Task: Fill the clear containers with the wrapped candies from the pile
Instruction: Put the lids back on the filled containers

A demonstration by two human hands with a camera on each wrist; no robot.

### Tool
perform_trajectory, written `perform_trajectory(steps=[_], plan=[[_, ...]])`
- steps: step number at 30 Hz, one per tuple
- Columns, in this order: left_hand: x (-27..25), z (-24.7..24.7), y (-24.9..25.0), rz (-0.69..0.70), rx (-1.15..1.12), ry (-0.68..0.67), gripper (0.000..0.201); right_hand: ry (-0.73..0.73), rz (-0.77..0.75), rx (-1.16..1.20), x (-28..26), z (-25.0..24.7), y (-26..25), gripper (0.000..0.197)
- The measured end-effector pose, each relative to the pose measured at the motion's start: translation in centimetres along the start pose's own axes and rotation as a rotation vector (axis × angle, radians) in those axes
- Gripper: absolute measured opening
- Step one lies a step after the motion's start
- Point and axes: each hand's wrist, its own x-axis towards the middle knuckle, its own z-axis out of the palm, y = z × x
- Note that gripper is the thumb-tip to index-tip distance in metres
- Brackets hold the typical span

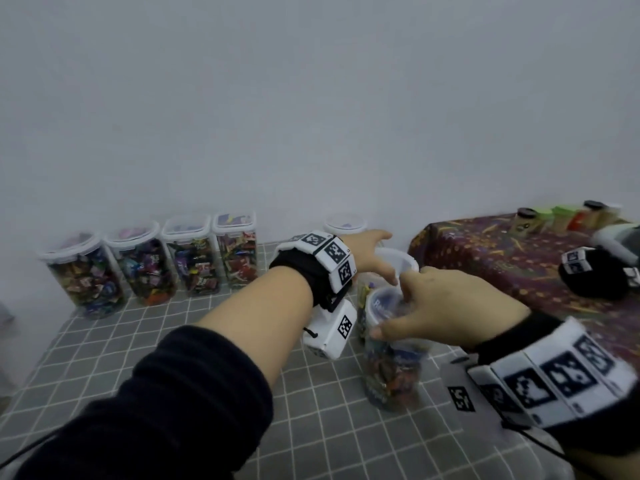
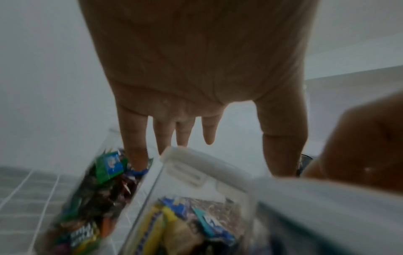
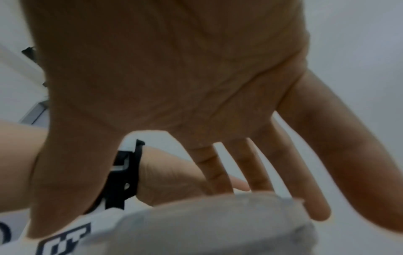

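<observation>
Right hand (image 1: pixel 446 306) sits over the lid of a candy-filled clear container (image 1: pixel 391 372) at lower centre-right of the head view; grip spread, thumb down the near side, fingers straight over the top. Left hand (image 1: pixel 372 252) reaches past it to a second container (image 1: pixel 398 259) just behind; grip also spread, fingers extended. Four lidded, filled containers (image 1: pixel 152 265) stand in a row at middle left, against the wall. All on a grey grid-patterned table (image 1: pixel 207 341). Candy pile not visible.
</observation>
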Motion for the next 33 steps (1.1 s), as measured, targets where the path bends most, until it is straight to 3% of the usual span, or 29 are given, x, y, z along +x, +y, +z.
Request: perform_trajectory(steps=[2, 4, 8, 13, 16, 24, 33], plan=[[0.5, 0.6, 0.3, -0.01, 0.066, -0.022, 0.092, 0.026, -0.029, 0.029, 0.6, 0.5, -0.2, 0.068], [1.3, 1.0, 0.2, -0.024, 0.123, -0.029, 0.09, 0.048, -0.007, 0.013, 1.4, 1.0, -0.3, 0.076], [2.0, 0.7, -1.2, -0.054, 0.157, 0.091, 0.066, 0.05, -0.002, 0.003, 2.6, 1.2, -0.4, 0.074], [0.2, -0.6, -4.3, -0.104, 0.111, 0.253, 0.067, 0.026, -0.072, -0.033, 4.3, 0.7, -1.8, 0.074], [-2.4, -2.5, -6.5, -0.194, 0.175, 0.336, 0.08, 0.015, -0.118, -0.086, 5.6, 0.6, -3.3, 0.062], [-10.1, -6.5, -13.9, -0.457, 0.258, 0.362, 0.066, 0.077, -0.194, 0.017, 11.7, 0.2, -9.2, 0.063], [-13.4, -7.7, -18.9, -0.564, 0.183, 0.415, 0.069, 0.09, -0.222, 0.08, 16.7, 1.4, -13.1, 0.066]])
